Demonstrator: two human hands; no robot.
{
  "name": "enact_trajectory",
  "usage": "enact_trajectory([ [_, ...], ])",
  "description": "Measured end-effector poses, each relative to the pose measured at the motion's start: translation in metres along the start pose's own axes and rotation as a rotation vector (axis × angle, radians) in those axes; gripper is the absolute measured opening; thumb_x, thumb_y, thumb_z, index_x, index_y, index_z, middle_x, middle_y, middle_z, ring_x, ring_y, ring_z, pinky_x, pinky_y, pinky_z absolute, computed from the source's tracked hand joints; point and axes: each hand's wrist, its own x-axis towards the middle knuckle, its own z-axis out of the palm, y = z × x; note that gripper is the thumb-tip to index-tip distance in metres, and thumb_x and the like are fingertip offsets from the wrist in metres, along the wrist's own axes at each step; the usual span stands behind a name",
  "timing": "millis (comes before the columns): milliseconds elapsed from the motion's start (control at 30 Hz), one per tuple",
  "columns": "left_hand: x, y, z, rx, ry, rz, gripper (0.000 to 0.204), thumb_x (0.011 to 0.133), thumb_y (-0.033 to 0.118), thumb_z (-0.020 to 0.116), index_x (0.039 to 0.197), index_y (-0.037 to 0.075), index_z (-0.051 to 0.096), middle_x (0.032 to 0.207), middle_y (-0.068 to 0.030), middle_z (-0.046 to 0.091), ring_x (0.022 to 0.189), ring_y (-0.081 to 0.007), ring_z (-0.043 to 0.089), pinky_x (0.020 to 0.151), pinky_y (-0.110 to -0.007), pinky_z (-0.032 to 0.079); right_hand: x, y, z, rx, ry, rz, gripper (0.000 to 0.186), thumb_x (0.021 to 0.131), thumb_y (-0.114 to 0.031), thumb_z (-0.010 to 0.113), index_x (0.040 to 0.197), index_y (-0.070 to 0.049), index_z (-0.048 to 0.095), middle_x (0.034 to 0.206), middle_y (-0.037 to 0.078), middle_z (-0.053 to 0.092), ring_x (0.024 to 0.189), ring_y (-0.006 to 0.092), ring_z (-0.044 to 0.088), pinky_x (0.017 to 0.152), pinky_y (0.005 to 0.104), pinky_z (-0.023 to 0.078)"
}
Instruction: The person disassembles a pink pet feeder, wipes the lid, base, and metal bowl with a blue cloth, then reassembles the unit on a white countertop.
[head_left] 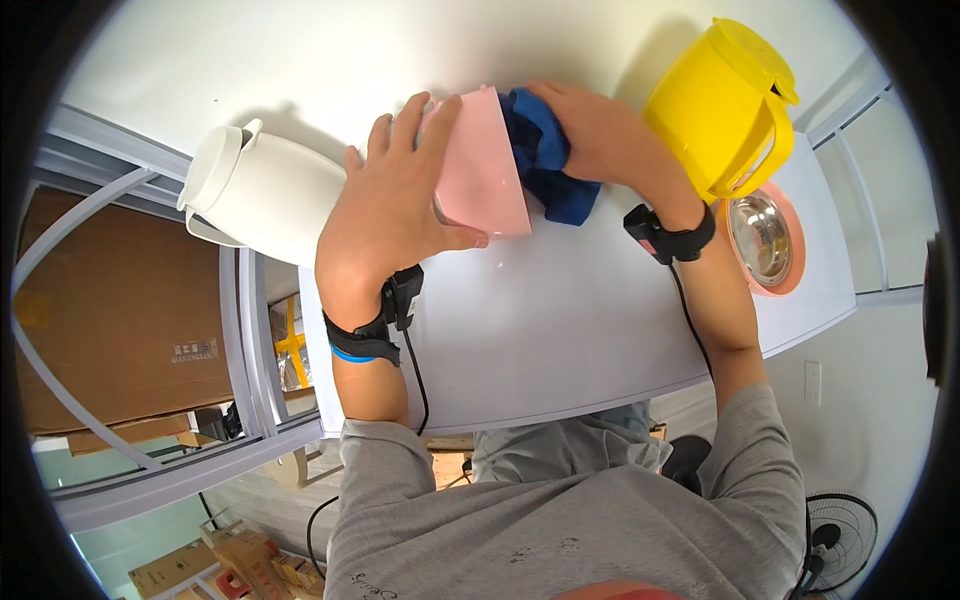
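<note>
My left hand (385, 195) grips a pink plastic container (487, 175) from its left side, fingers over the top and thumb along the near lower edge. The container is tipped on its side, its wider end toward the right. At that end my right hand (592, 130) holds a crumpled dark blue cloth (565, 195), part of which lies against the container's rim. The fingertips of my right hand are hidden behind the cloth. How far the cloth reaches inside the container cannot be seen.
A white lidded jug (265, 190) stands left of my left hand. Beyond my right forearm are a yellow lidded jug (705, 110) and a pink bowl with a shiny metal inside (762, 240). All are on a white table (540, 340) against a wall. Cables run from both wrist straps.
</note>
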Motion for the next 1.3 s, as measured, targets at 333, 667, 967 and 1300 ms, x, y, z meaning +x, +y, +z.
enact_trajectory([
  [333, 0.001, 0.000, -0.002, -0.013, -0.014, 0.004, 0.140, 0.059, 0.039, 0.109, 0.178, 0.017, 0.040, 0.180, -0.0226, 0.042, 0.161, -0.0487, 0.043, 0.126, -0.063, 0.044, -0.002, -0.028, -0.023, -0.057, -0.598, -0.022, 0.048, 0.086, -0.007, 0.077, 0.134, -0.010, 0.078, 0.117, 0.017, 0.080, 0.108, 0.0436, 0.077, 0.091, 0.0484, 0.063],
  [667, 0.002, -0.008, 0.000, -0.085, 0.016, 0.049, 0.140, 0.056, 0.039, 0.111, 0.177, 0.015, 0.044, 0.177, -0.0247, 0.045, 0.160, -0.0512, 0.045, 0.127, -0.059, 0.046, -0.005, 0.007, -0.050, 0.271, -0.190, -0.311, 0.055, 0.085, -0.018, 0.088, 0.138, -0.007, 0.074, 0.125, 0.017, 0.081, 0.114, 0.0426, 0.077, 0.100, 0.0432, 0.063],
  [967, 0.003, -0.015, -0.001, -0.101, 0.006, 0.068, 0.139, 0.057, 0.036, 0.111, 0.177, 0.014, 0.044, 0.179, -0.0234, 0.044, 0.159, -0.0495, 0.046, 0.129, -0.057, 0.045, 0.008, -0.002, 0.006, -0.052, 0.255, 0.050, 0.056, 0.087, -0.014, 0.079, 0.142, -0.019, 0.073, 0.125, 0.009, 0.080, 0.119, 0.0380, 0.076, 0.096, 0.0494, 0.065],
  [1300, 0.001, -0.010, -0.004, -0.097, -0.010, 0.023, 0.137, 0.059, 0.036, 0.110, 0.177, 0.017, 0.043, 0.180, -0.0227, 0.042, 0.162, -0.0504, 0.043, 0.129, -0.058, 0.046, 0.002, -0.009, 0.004, -0.174, -0.455, 0.011, 0.053, 0.087, -0.008, 0.075, 0.139, -0.018, 0.078, 0.126, 0.009, 0.079, 0.114, 0.0410, 0.076, 0.095, 0.0504, 0.062],
])
